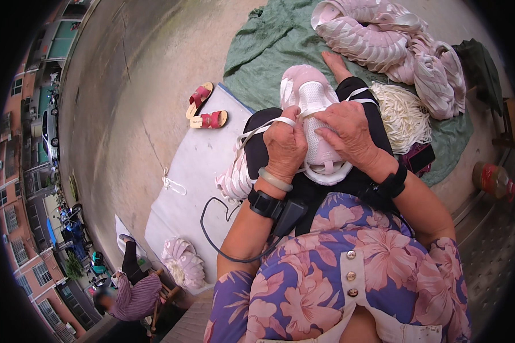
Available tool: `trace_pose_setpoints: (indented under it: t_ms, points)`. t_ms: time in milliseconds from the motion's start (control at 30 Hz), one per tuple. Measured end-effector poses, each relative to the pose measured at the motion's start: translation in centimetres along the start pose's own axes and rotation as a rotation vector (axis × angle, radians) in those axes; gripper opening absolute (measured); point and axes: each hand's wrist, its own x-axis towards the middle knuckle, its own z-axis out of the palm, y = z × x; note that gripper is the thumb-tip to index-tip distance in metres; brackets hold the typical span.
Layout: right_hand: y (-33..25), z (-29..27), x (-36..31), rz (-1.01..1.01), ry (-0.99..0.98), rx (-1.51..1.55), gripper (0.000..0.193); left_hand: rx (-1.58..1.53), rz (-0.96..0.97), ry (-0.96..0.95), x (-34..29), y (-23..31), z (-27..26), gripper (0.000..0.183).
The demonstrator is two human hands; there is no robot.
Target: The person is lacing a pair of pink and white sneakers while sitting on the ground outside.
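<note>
A pink-and-white shoe upper (pixel 310 91) rests on my lap between my knees, toe pointing away and heel loop toward me. A flat white shoelace (pixel 263 129) is threaded across its throat, one loose end trailing left and another to the right. My left hand (pixel 286 140) is closed in a pinch on the lace at the left eyelet edge. With bent fingers, my right hand (pixel 352 128) grips the right side of the upper beside the lace; its fingertips partly hide the eyelets there.
A heap of white laces (pixel 403 114) and nested pink uppers (pixel 377 43) lie on a green cloth (pixel 263 51) ahead and right. On the left are a white sheet (pixel 177 194), more uppers (pixel 183 263) and red sandals (pixel 209 119). Another person (pixel 134 294) sits lower left.
</note>
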Motion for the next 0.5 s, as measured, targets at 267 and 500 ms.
trace_pose_setpoints:
  t_ms: [267,500]
  points:
    - [0.1,0.2,0.2,0.003,0.043,0.064,0.03,-0.025,-0.099,-0.049,0.4,0.1,0.1,0.012]
    - [-0.8,-1.1,0.7,-0.087,0.073,-0.073,0.016,0.139,-0.411,-0.358,-0.9,1.8,-3.5,0.026]
